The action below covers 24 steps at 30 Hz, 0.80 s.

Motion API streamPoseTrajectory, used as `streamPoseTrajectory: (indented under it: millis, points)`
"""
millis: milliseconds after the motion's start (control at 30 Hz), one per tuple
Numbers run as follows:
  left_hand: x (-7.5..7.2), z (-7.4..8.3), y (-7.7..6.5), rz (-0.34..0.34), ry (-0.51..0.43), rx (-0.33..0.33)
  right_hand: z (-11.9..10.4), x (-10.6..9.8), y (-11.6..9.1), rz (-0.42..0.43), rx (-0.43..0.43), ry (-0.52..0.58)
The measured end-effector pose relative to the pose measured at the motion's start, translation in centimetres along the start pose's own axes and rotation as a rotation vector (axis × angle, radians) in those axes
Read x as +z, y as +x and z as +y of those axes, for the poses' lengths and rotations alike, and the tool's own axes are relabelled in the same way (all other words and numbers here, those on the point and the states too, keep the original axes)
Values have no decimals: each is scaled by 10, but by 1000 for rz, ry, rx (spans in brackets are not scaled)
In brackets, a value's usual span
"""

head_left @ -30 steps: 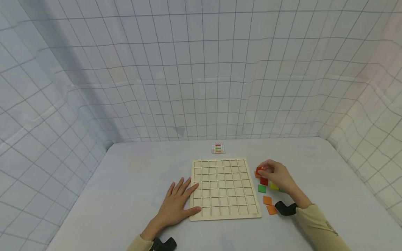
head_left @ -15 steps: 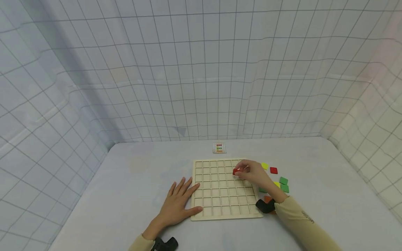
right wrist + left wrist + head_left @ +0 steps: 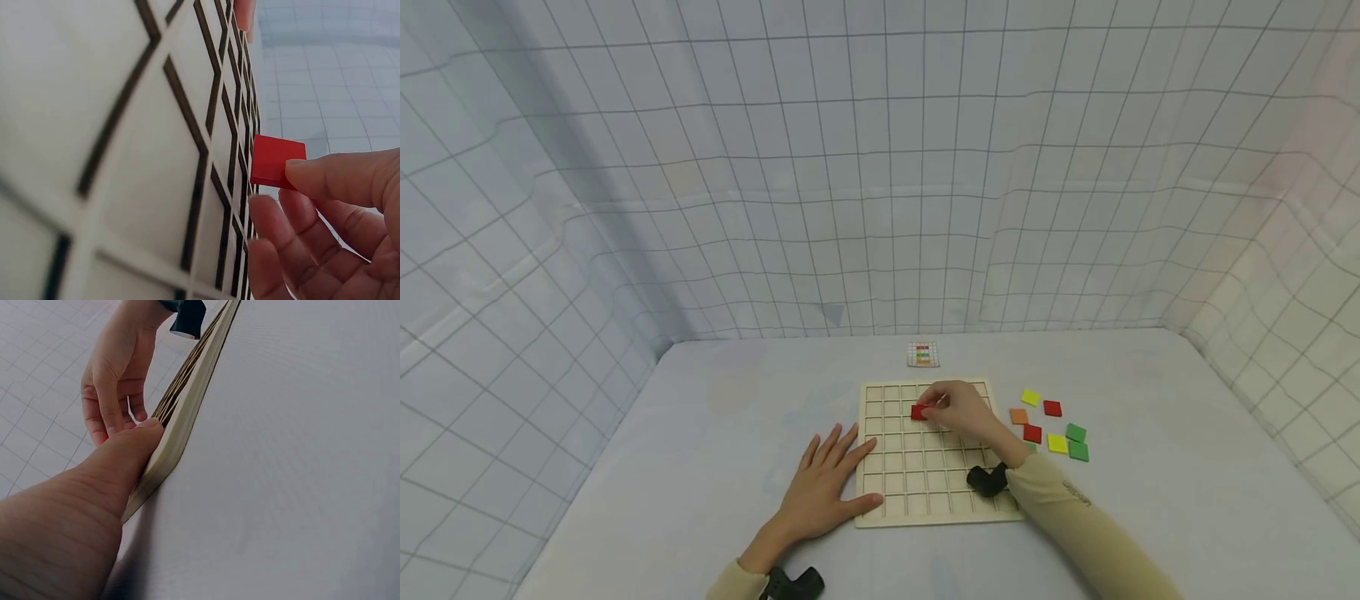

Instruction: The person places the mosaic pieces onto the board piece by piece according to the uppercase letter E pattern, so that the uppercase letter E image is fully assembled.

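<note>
A cream grid board (image 3: 895, 483) lies on the table, its square compartments bare where they show. My right hand (image 3: 958, 410) pinches a red square tile (image 3: 275, 161) between thumb and fingers, just over the upper middle of the board. Whether the tile touches the grid I cannot tell. At the board's left edge my left hand (image 3: 820, 493) lies flat with fingers spread; its thumb (image 3: 134, 447) rests on the rim. Part of the board is hidden under the right hand and forearm.
Right of the board lie loose tiles: red (image 3: 1052, 408), yellow (image 3: 1057, 444), green (image 3: 1078, 451) and orange (image 3: 1018, 416). A small card with a coloured grid pattern (image 3: 922, 354) lies behind the board. Grid-patterned curtains (image 3: 917, 208) surround the table.
My right hand has carried the red tile leftward from the loose tiles to above the board's upper middle. The left hand has stayed at the board's left edge.
</note>
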State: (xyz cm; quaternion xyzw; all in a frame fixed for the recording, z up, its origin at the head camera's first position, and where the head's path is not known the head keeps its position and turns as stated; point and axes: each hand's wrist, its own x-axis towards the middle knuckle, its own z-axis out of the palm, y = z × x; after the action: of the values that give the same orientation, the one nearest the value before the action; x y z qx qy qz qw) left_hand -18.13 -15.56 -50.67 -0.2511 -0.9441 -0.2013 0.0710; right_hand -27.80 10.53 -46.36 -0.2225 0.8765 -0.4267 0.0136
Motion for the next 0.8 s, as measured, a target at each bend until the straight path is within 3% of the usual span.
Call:
streamPoseTrajectory:
  millis: [233,500,800]
  points:
    - [-1,0,0,28,3,17,-8,7,9,35,22,-113]
    - [-4,4,-1,-45,-1,-23,-12,12,12,35,75,-161]
    - [-1,2,-1,8,3,3,-13,9,11,26,87,-176]
